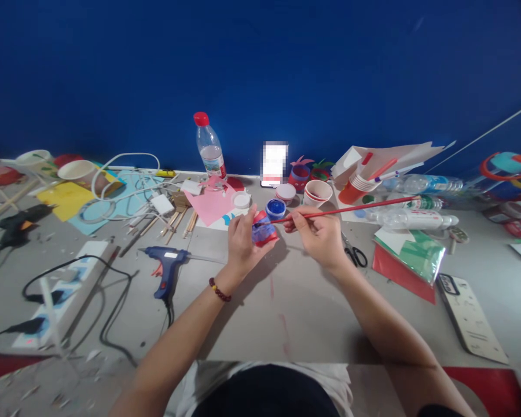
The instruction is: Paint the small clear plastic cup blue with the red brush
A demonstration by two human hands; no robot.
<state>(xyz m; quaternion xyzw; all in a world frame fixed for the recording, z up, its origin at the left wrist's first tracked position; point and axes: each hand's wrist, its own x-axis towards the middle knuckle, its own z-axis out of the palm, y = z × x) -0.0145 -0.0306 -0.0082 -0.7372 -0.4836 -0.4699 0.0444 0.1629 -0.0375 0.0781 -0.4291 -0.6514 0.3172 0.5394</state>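
My left hand (pixel 242 240) is closed around a small rounded object (pixel 263 230), red with blue paint over much of it; its exact kind I cannot make out. Between the fingers of my right hand (pixel 319 234) is a long red-handled paintbrush (pixel 356 207). The brush's tip meets the blue-painted side of the object, and its handle slants up to the right. Just behind both hands stands an open jar of blue paint (pixel 276 208). A white lid (pixel 242 200) lies to the left of the jar.
A blue glue gun (pixel 167 263) and a power strip (pixel 69 295) with cables lie on the left. A red-capped bottle (pixel 211 147) stands at the back. Scissors (pixel 355 253), plastic bottles (pixel 417 219), a red cup (pixel 351 191) and a phone (pixel 471 318) are on the right.
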